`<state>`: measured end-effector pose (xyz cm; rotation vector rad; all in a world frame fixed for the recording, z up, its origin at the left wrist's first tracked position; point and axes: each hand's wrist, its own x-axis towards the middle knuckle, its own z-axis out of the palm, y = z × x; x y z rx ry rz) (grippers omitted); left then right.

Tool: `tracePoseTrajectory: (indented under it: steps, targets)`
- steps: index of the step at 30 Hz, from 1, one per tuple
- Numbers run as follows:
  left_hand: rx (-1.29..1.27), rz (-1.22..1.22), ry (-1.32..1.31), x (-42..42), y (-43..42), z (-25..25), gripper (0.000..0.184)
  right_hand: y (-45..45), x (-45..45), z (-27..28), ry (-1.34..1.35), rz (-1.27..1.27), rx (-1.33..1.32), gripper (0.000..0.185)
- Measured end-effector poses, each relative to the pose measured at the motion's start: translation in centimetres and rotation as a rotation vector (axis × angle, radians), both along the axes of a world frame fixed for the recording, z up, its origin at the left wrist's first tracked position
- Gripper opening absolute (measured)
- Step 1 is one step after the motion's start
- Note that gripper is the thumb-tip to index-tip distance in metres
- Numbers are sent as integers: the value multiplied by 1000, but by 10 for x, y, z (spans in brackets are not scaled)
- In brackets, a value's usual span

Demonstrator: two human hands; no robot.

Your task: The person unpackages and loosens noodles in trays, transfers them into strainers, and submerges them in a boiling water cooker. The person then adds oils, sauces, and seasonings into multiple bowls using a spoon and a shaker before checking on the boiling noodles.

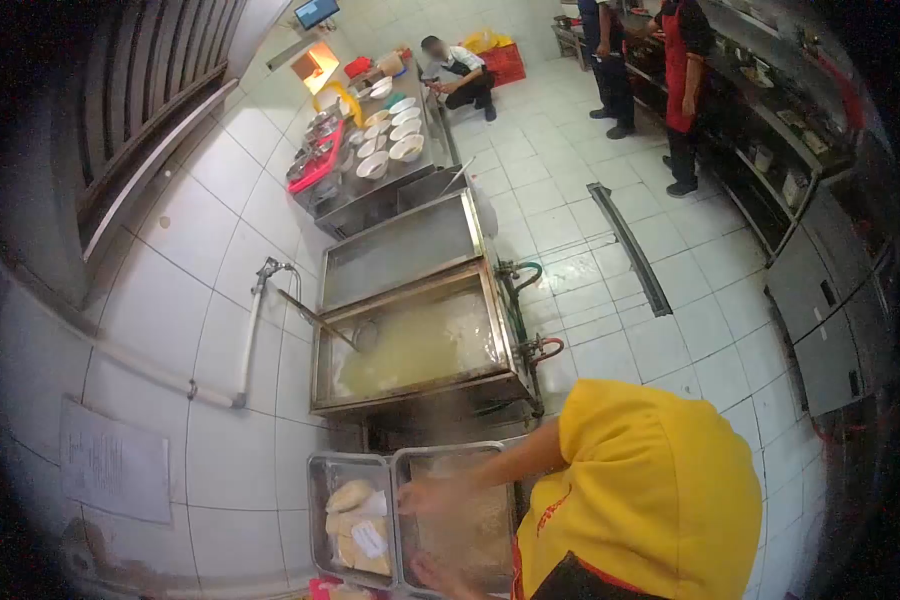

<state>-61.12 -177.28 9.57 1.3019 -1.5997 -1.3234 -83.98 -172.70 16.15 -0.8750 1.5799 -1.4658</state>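
Two rectangular metal trays stand side by side at the bottom of the view. My right hand reaches over the right tray, near the rim shared with the left tray. My left hand is lower down, at the near part of the same right tray. Haze blurs both hands, so their fingers are unclear. A pale brownish mass lies in the right tray. In the left tray are pale yellowish lumps with a white label or paper on them.
Beyond the trays is a steaming vat of cloudy liquid with a long handle leaning in it. A second basin adjoins it. Several bowls cover a counter farther back. One person crouches there; two others stand at right.
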Motion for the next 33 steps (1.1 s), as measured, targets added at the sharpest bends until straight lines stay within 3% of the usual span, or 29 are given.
tracePoseTrajectory:
  steps: [2, 9, 11, 15, 20, 23, 26, 29, 31, 33]
  targets:
    - [-107, -35, -53, 16, -20, -20, 37, 11, -16, -25, 291, 165, -151, 32]
    - [-319, -53, -204, 13, -31, 42, 34, 80, -56, -2, 251, 32, -76, 28]
    - [-340, -59, -223, 13, -29, 46, 33, 83, -64, -15, 368, -146, -189, 19]
    - [-340, -69, -243, 14, -18, 34, 32, 86, -65, -24, 286, -187, -130, 21]
    - [-339, -54, -246, 30, -9, 4, 30, 85, -54, -20, 423, -112, -191, 21]
    - [-339, -66, -303, 33, 6, 24, 29, 76, -54, -25, 384, -2, -237, 21]
    - [-362, -99, -342, 29, 14, 57, 28, 81, -45, -24, 477, -62, -265, 22]
    - [-379, -127, -384, 17, 23, 99, 26, 90, -47, -19, 406, -16, -269, 24]
    - [-463, -102, -423, 13, 24, 106, 27, 99, -50, 7, 311, 125, -13, 33]
    - [-432, -111, -361, 15, 23, 110, 26, 92, -49, -12, 257, 151, -24, 26]
